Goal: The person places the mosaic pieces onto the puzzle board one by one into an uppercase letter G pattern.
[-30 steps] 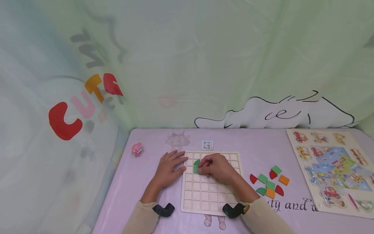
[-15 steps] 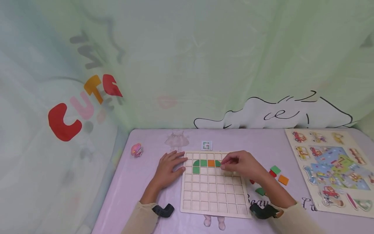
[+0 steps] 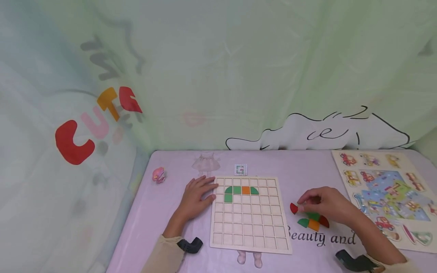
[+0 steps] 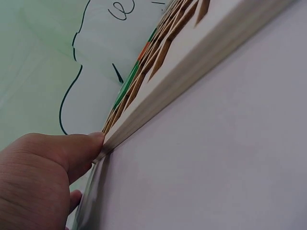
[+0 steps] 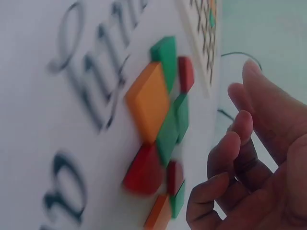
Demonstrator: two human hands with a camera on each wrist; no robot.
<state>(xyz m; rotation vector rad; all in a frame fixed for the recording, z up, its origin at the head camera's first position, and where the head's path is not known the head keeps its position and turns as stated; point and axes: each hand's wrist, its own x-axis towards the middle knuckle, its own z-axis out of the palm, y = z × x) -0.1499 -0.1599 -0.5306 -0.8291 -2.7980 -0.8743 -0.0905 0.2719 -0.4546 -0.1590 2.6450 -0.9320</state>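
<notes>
A pale wooden grid board (image 3: 252,229) lies on the table. In its upper part sit a green quarter circle (image 3: 228,190), a green square (image 3: 237,190), an orange square (image 3: 246,190) and another green quarter circle (image 3: 254,190), with a green square (image 3: 228,198) below the first. My left hand (image 3: 197,198) rests at the board's left edge, its thumb (image 4: 79,146) against the rim. Over the loose pieces hovers my right hand (image 3: 327,204), fingers loosely bent with nothing between them in the right wrist view. Its fingertips overlap the pile near a red quarter circle (image 3: 293,208).
Loose pieces include an orange square (image 5: 149,100), a green quarter circle (image 3: 302,223) and a red quarter circle (image 3: 324,221). A small pattern card (image 3: 240,169) lies behind the board, a pink figurine (image 3: 158,174) at the far left, and a picture puzzle board (image 3: 375,182) on the right.
My right hand has left the board and moved right to the loose pieces. The top row now shows an orange square and a right-hand green quarter circle in full view. My left hand stays put.
</notes>
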